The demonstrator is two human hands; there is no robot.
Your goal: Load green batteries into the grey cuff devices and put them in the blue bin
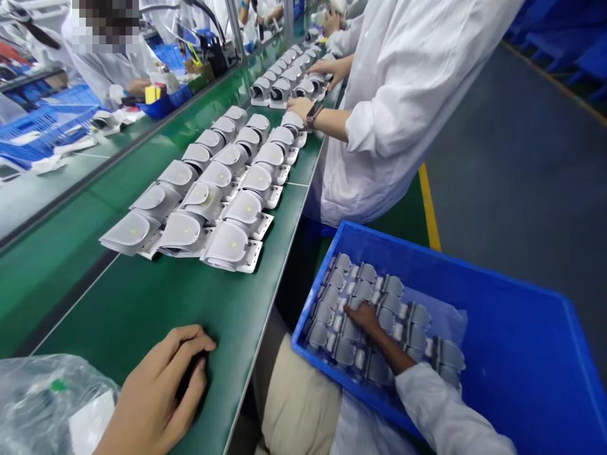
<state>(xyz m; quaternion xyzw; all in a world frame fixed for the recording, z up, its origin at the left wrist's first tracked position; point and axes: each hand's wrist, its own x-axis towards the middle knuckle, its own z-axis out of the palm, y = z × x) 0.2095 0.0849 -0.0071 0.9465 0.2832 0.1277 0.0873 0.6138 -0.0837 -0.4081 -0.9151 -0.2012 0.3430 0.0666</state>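
My left hand (pixel 164 382) rests on the green conveyor belt (pixel 156 297) at the lower left, fingers loosely bent, thumb apart, holding nothing. A clear plastic bag (pixel 52 395) lies beside it. On the right, my right hand (pixel 365 318) reaches down into a blue bin (pixel 516 341). Its fingers close around a rolled grey cuff in one of the rows; the grip is partly hidden. More rolled cuffs (pixel 344 351) fill the bin's left part. Farther up the belt, several rows of pale rolled cuffs (pixel 227 243) on white plastic plates lie side by side.
A co-worker in a white coat (pixel 393 95) stands beside the belt, both hands at the cuffs. Across the belt, another person (pixel 109 69) works near blue baskets (pixel 47 126). Clear plastic film (pixel 446 309) lies in the bin. A yellow line (pixel 429 208) marks the floor.
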